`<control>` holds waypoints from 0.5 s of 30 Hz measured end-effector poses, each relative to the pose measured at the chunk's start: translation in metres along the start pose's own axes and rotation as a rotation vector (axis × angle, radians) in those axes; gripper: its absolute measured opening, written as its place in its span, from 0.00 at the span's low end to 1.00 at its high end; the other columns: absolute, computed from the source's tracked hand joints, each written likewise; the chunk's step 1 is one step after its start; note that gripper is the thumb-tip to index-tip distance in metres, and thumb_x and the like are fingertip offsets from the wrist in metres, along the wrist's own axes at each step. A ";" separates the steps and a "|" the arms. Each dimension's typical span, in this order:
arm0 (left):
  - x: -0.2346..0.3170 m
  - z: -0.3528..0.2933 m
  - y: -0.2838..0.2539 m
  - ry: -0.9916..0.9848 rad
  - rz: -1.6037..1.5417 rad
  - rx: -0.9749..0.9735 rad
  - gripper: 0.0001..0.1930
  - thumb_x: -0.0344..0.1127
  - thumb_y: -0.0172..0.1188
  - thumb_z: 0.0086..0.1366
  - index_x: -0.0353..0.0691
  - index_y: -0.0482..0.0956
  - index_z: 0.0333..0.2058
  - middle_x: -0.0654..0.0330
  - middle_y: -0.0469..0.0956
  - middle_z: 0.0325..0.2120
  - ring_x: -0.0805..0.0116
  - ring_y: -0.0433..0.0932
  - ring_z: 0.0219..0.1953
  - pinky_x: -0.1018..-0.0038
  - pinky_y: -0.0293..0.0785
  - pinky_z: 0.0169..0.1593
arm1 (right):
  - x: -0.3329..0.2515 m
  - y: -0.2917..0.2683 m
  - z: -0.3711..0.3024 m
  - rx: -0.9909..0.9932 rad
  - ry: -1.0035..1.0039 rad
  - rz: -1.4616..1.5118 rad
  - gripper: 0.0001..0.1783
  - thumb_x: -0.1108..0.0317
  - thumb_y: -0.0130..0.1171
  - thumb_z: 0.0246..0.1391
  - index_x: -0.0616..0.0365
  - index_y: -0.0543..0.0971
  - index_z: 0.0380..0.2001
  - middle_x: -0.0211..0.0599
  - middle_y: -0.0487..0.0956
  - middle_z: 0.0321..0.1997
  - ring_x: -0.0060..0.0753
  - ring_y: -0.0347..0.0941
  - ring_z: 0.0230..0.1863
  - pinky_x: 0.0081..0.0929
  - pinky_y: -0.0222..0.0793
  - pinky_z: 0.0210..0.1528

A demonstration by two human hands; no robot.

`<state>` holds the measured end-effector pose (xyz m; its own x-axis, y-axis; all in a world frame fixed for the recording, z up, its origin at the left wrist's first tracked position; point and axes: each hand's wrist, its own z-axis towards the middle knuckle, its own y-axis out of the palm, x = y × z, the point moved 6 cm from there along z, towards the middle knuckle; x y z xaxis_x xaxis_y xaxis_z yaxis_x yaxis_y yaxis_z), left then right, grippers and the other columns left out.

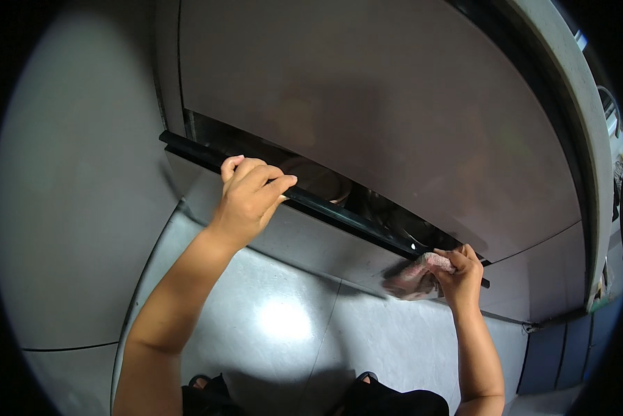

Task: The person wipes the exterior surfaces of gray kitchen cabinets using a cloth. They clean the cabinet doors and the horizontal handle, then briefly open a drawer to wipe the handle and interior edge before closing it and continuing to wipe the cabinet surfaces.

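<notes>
A low drawer stands partly pulled out, with a black rail along its top edge. My left hand curls its fingers over this rail, left of its middle. Near the rail's right end, my right hand grips a crumpled pinkish cloth, which hangs in front of the drawer's face. The fingers of that hand also rest at the rail. Through the narrow gap behind the rail, shiny rounded cookware shows in the dark, its kind unclear.
Above the drawer rises a large grey-brown cabinet front. Another tall panel closes off the left side. A pale counter edge curves along the right. Below are the glossy tiled floor and my feet. Blue panels stand at lower right.
</notes>
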<state>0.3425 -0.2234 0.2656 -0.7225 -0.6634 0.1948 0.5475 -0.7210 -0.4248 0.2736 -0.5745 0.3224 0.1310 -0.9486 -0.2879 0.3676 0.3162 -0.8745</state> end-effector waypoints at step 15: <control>-0.005 0.000 -0.003 -0.023 0.005 0.005 0.03 0.24 0.60 0.49 0.40 0.78 0.24 0.65 0.79 0.33 0.65 0.75 0.38 0.59 0.60 0.53 | -0.201 0.099 0.062 0.137 -0.408 0.438 0.13 0.69 0.65 0.46 0.51 0.77 0.37 0.33 0.76 0.33 0.40 0.76 0.34 0.38 0.74 0.31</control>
<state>0.3449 -0.2178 0.2655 -0.7100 -0.6711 0.2134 0.5528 -0.7189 -0.4213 0.3410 -0.3525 0.3183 0.6290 -0.6586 -0.4130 0.3112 0.7002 -0.6425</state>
